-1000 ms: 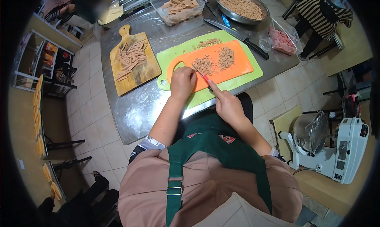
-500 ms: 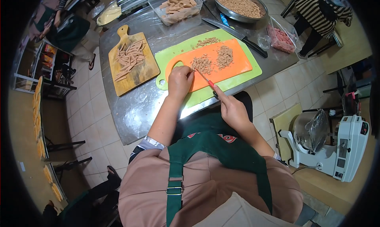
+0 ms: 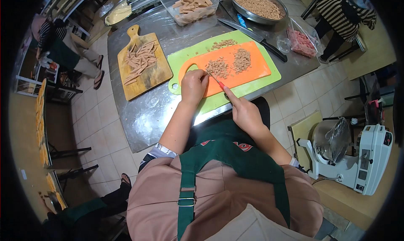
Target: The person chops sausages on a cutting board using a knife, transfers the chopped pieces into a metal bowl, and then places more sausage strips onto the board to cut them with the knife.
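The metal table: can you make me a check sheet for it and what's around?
Surface: metal table, shiny.
Job's things: orange board with chopped pieces; wooden board with strips.
Clutter: big knife near green board.
Hands: right hand holds red-handled knife; left hand by its blade, grip hidden.
Cables: one beside mixer.
Surroundings: tiled floor, other people.

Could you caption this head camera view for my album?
Hands and a red-handled knife meet over chopped pieces on an orange board.
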`<state>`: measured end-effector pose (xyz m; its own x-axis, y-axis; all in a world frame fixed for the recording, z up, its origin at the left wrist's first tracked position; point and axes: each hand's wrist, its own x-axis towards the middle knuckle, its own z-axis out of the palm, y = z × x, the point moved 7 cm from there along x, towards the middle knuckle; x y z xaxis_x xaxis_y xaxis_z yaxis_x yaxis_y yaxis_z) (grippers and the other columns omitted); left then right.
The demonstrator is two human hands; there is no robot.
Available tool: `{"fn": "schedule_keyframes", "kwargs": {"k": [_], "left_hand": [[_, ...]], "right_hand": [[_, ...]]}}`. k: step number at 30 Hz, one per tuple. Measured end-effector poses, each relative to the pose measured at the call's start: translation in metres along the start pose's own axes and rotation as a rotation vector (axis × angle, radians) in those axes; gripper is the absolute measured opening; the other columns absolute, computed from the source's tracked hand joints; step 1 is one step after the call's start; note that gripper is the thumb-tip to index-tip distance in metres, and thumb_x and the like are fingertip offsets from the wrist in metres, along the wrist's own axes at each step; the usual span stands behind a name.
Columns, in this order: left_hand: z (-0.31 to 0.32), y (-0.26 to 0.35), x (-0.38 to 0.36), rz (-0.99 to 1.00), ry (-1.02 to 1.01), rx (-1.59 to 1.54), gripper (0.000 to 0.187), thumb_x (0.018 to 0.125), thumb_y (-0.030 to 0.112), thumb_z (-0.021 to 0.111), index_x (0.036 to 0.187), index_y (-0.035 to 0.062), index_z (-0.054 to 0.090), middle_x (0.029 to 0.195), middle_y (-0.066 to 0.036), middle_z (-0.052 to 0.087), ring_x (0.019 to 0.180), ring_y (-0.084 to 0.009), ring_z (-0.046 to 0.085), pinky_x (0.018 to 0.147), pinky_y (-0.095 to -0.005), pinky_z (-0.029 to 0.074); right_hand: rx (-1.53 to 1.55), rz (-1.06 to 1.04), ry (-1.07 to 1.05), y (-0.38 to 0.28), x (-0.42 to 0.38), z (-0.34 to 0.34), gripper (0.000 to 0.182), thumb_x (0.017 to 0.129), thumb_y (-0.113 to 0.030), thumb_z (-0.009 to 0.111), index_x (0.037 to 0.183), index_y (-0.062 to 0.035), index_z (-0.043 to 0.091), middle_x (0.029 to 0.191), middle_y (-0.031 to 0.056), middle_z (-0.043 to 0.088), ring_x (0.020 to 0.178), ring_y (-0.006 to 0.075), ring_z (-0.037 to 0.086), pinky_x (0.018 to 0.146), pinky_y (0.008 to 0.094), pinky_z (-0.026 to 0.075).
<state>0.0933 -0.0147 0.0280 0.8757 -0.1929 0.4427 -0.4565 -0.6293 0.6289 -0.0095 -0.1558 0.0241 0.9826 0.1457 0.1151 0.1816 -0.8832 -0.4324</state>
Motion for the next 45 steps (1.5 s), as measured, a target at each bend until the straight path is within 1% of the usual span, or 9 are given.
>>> {"fn": "schedule_keyframes", "kwargs": {"k": [3, 13, 24, 27, 29, 33, 35, 38, 45], "left_hand": [[0.001, -0.008, -0.001, -0.128, -0.016, -0.059, 0.010, 0.071, 0.009, 0.066, 0.069, 0.0008, 0.061, 0.068, -0.014, 0.060, 0.067, -0.0304, 0.058, 0.062, -0.0388, 0.047], [0.000, 0.006, -0.002, 0.006, -0.002, 0.022, 0.006, 0.070, 0.007, 0.064, 0.069, 0.0008, 0.063, 0.070, -0.014, 0.060, 0.068, -0.0311, 0.058, 0.064, -0.0394, 0.047], [0.001, 0.004, -0.003, 0.030, 0.016, 0.034, 0.006, 0.069, 0.005, 0.063, 0.072, 0.0004, 0.063, 0.070, -0.015, 0.060, 0.068, -0.0318, 0.058, 0.064, -0.0398, 0.047], [0.000, 0.001, -0.004, -0.011, 0.007, 0.012, 0.007, 0.071, 0.006, 0.064, 0.073, 0.0002, 0.063, 0.070, -0.015, 0.061, 0.068, -0.0315, 0.059, 0.064, -0.0391, 0.047], [0.000, -0.006, -0.004, -0.141, -0.009, -0.037, 0.008, 0.072, 0.008, 0.064, 0.073, -0.0002, 0.064, 0.071, -0.015, 0.062, 0.068, -0.0311, 0.060, 0.064, -0.0385, 0.048], [0.000, -0.012, -0.006, -0.229, -0.065, -0.065, 0.010, 0.073, 0.010, 0.064, 0.073, -0.0001, 0.064, 0.070, -0.015, 0.062, 0.068, -0.0308, 0.060, 0.064, -0.0383, 0.048], [-0.001, -0.007, -0.007, -0.125, -0.036, -0.021, 0.011, 0.075, 0.011, 0.063, 0.077, -0.0002, 0.065, 0.070, -0.014, 0.063, 0.064, -0.0262, 0.062, 0.061, -0.0330, 0.048], [-0.003, -0.001, -0.009, -0.027, 0.019, -0.017, 0.011, 0.074, 0.010, 0.062, 0.077, 0.0002, 0.066, 0.072, -0.014, 0.063, 0.066, -0.0272, 0.061, 0.062, -0.0341, 0.048], [0.000, 0.002, -0.009, 0.005, 0.020, 0.046, 0.010, 0.073, 0.009, 0.061, 0.077, 0.0005, 0.066, 0.071, -0.014, 0.062, 0.068, -0.0290, 0.060, 0.064, -0.0361, 0.048]], "right_hand": [[0.033, 0.036, -0.044, 0.003, -0.014, -0.005, 0.063, 0.080, -0.005, 0.049, 0.138, -0.0209, 0.033, 0.065, 0.0175, 0.052, 0.056, 0.0356, 0.056, 0.055, 0.0452, 0.048], [0.095, -0.017, 0.048, -0.003, 0.000, -0.011, 0.063, 0.080, -0.005, 0.050, 0.138, -0.0206, 0.033, 0.065, 0.0171, 0.052, 0.058, 0.0353, 0.056, 0.057, 0.0448, 0.048], [0.032, -0.015, -0.014, -0.003, 0.017, 0.009, 0.064, 0.078, -0.004, 0.050, 0.138, -0.0209, 0.034, 0.064, 0.0164, 0.052, 0.055, 0.0333, 0.056, 0.053, 0.0427, 0.048], [0.030, 0.006, -0.044, -0.004, 0.005, 0.001, 0.064, 0.078, -0.004, 0.050, 0.137, -0.0214, 0.035, 0.064, 0.0166, 0.052, 0.055, 0.0339, 0.056, 0.053, 0.0440, 0.047], [0.048, 0.016, -0.049, -0.001, -0.005, -0.001, 0.064, 0.078, -0.004, 0.050, 0.137, -0.0217, 0.035, 0.065, 0.0166, 0.052, 0.055, 0.0343, 0.056, 0.054, 0.0447, 0.047], [0.119, 0.015, -0.023, 0.007, -0.017, -0.007, 0.063, 0.079, -0.003, 0.049, 0.138, -0.0220, 0.034, 0.065, 0.0166, 0.052, 0.057, 0.0351, 0.055, 0.057, 0.0458, 0.047], [0.148, -0.002, 0.003, 0.009, -0.017, -0.011, 0.063, 0.079, -0.004, 0.049, 0.138, -0.0221, 0.034, 0.064, 0.0164, 0.052, 0.057, 0.0351, 0.055, 0.057, 0.0457, 0.047], [0.164, -0.015, 0.037, 0.007, -0.011, -0.013, 0.063, 0.079, -0.004, 0.049, 0.138, -0.0223, 0.034, 0.064, 0.0161, 0.051, 0.057, 0.0350, 0.055, 0.057, 0.0455, 0.047], [0.014, -0.026, -0.003, -0.008, 0.012, -0.003, 0.064, 0.078, -0.004, 0.050, 0.138, -0.0208, 0.034, 0.062, 0.0158, 0.051, 0.054, 0.0332, 0.056, 0.054, 0.0436, 0.048]]}}
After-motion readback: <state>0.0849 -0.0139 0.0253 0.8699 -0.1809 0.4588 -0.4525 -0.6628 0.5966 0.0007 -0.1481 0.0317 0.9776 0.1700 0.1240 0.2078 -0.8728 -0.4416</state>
